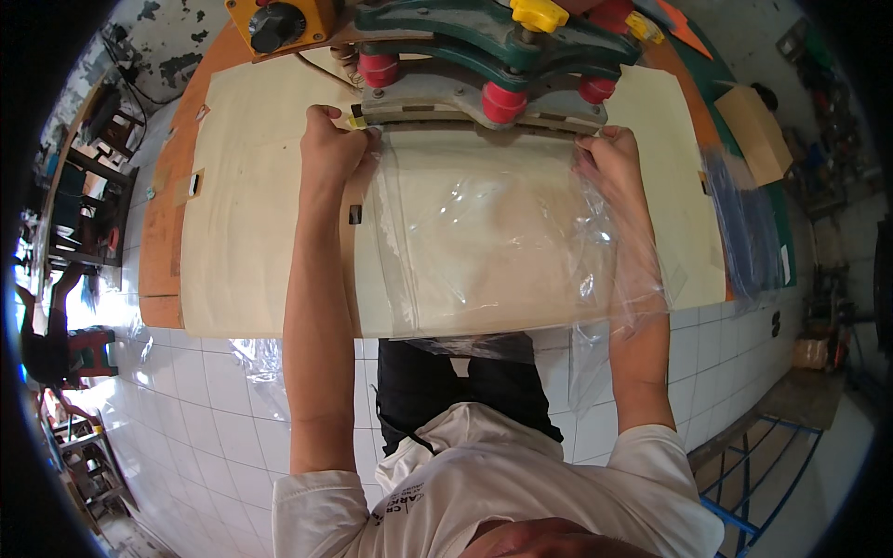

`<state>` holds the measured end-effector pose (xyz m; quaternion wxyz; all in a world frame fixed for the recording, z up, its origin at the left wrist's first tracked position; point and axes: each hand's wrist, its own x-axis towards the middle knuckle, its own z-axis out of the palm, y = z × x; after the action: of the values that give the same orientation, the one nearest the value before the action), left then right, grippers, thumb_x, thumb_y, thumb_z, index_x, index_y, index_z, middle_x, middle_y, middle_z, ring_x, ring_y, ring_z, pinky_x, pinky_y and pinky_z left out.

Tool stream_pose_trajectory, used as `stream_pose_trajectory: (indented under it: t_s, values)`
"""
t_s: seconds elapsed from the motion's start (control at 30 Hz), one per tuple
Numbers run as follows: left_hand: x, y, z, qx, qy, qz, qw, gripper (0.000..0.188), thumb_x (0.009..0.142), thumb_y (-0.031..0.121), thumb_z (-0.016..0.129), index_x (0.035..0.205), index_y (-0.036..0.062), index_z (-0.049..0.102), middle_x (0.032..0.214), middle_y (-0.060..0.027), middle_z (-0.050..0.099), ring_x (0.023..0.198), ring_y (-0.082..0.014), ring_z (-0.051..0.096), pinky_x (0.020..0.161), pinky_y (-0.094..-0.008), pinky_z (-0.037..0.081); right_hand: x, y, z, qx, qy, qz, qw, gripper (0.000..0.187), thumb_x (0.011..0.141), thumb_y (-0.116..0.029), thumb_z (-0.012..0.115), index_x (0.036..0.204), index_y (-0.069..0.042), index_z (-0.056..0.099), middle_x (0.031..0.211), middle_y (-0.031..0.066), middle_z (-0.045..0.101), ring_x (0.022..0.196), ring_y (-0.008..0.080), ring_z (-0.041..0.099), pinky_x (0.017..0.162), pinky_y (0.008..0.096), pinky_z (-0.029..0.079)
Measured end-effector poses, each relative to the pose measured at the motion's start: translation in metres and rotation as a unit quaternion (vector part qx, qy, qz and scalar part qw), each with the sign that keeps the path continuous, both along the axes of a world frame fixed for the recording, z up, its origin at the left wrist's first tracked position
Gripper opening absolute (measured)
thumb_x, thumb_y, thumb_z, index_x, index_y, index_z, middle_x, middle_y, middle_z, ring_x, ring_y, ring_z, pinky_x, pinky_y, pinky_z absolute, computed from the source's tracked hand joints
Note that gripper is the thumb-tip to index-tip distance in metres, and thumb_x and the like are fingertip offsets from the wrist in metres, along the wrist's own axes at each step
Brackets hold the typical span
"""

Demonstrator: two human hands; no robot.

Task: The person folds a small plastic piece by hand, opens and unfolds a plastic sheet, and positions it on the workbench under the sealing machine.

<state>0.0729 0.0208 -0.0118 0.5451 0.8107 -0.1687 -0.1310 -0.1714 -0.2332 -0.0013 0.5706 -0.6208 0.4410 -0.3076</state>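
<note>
A clear plastic sheet (pixel 493 242) lies across the cream table cover, its far edge at the jaw of a press-like machine (pixel 484 100). My left hand (pixel 333 149) pinches the sheet's far left corner beside the machine's end. At the far right corner, my right hand (pixel 609 153) pinches the plastic too, with loose film draped over that forearm. The machine has a grey metal bar, dark green arms, red round feet and yellow knobs. Its bar hides the far edge of the sheet in part. The near end of the plastic hangs over the table's front edge.
An orange box with a black dial (pixel 277 28) sits at the back left. Stacked clear sheets (pixel 744 223) lie at the table's right side, near a cardboard box (pixel 752 135). A blue metal rack (pixel 758 474) stands at lower right. Loose plastic (pixel 259 367) hangs at the front left.
</note>
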Motion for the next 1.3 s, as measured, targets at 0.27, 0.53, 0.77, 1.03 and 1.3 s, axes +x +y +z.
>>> stream_pose_trajectory:
  t_s: [0.27,0.53,0.77,1.03,1.3]
  values:
    - [-0.007,0.000,0.007,0.014,0.011,0.015,1.000,0.050,0.075,0.006,0.075,0.111,0.0002,0.042,0.079,-0.0157,0.065,0.059,-0.0217,0.064,0.052,-0.0323,0.052,-0.001,-0.001,-0.003,-0.001,-0.019,-0.004,1.000,0.053,0.079,0.006,0.061,0.123,0.011,0.032,0.077,0.0162,0.056,0.060,0.0199,0.057,0.050,0.0355,0.050]
    - [-0.008,0.001,0.008,0.022,-0.003,0.018,1.000,0.049,0.075,0.006,0.076,0.110,0.0010,0.043,0.077,-0.0161,0.065,0.059,-0.0220,0.064,0.053,-0.0318,0.052,0.000,0.006,0.005,0.006,-0.023,-0.005,1.000,0.050,0.079,0.006,0.062,0.120,0.010,0.033,0.074,0.0153,0.054,0.057,0.0187,0.055,0.049,0.0372,0.050]
    - [-0.008,0.000,0.006,0.005,0.000,0.020,1.000,0.047,0.075,0.005,0.074,0.110,0.0005,0.044,0.077,-0.0165,0.065,0.059,-0.0219,0.064,0.054,-0.0325,0.052,0.000,0.001,0.001,0.011,0.002,-0.006,1.000,0.046,0.081,0.004,0.061,0.119,0.007,0.035,0.081,0.0149,0.055,0.059,0.0180,0.055,0.051,0.0375,0.051]
    - [-0.007,0.001,0.010,0.016,0.010,0.009,1.000,0.048,0.075,0.004,0.074,0.111,0.0000,0.044,0.079,-0.0171,0.066,0.061,-0.0219,0.065,0.054,-0.0328,0.052,0.000,0.001,0.001,0.006,-0.013,0.000,1.000,0.044,0.079,0.005,0.059,0.115,0.007,0.034,0.072,0.0133,0.053,0.052,0.0172,0.051,0.049,0.0373,0.049]
    - [-0.006,0.001,0.005,0.024,-0.006,0.006,1.000,0.051,0.078,0.005,0.075,0.116,-0.0002,0.042,0.075,-0.0108,0.060,0.057,-0.0160,0.060,0.048,-0.0298,0.048,0.001,0.005,0.004,0.012,-0.011,-0.007,1.000,0.047,0.078,0.005,0.060,0.117,0.007,0.034,0.078,0.0154,0.055,0.056,0.0181,0.053,0.049,0.0377,0.049]
